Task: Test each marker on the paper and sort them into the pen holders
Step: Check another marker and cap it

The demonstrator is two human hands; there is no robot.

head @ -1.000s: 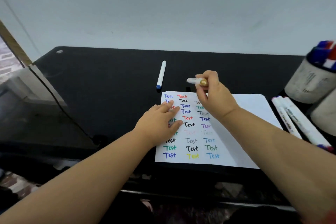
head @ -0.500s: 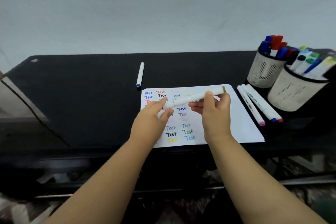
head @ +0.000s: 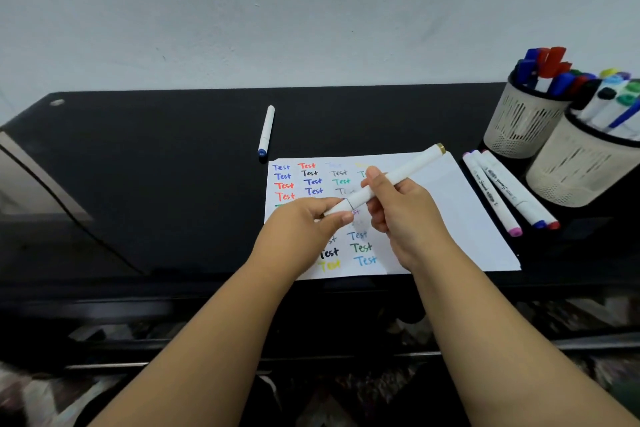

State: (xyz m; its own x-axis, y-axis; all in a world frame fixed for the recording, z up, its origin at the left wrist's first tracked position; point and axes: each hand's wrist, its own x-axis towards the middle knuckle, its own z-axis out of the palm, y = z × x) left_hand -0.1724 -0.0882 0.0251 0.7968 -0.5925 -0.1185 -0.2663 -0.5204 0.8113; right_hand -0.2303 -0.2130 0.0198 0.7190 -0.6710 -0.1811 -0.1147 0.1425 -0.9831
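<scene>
We hold one white marker (head: 388, 180) between both hands, above the paper (head: 450, 218). Our right hand (head: 405, 218) wraps its thumb and curled fingers round the middle of the barrel, and our left hand (head: 308, 224) pinches the near end, just where a seam line shows on the body. That split grip reads to us as a cap pull: one hand steadies the barrel while the other works the end piece off, so the tip can reach the sheet. Whether the cap is already loosened we cannot tell. The far end, with its gold band, points up and away past our right hand, toward the two pen holders (head: 526, 128).

The paper lies directly under both hands, already filled with rows of the word "Test" in many colours, with bare white space to the right of our right hand, likely where the next mark goes. Further right of that hand, three capped markers (head: 502, 194) lie side by side at the paper's edge, just before the holders, which are crowded with markers. Ahead of our left hand, just beyond the sheet's far corner, a single blue-tipped marker (head: 266, 130) rests alone on the dark desk (head: 156, 166).
</scene>
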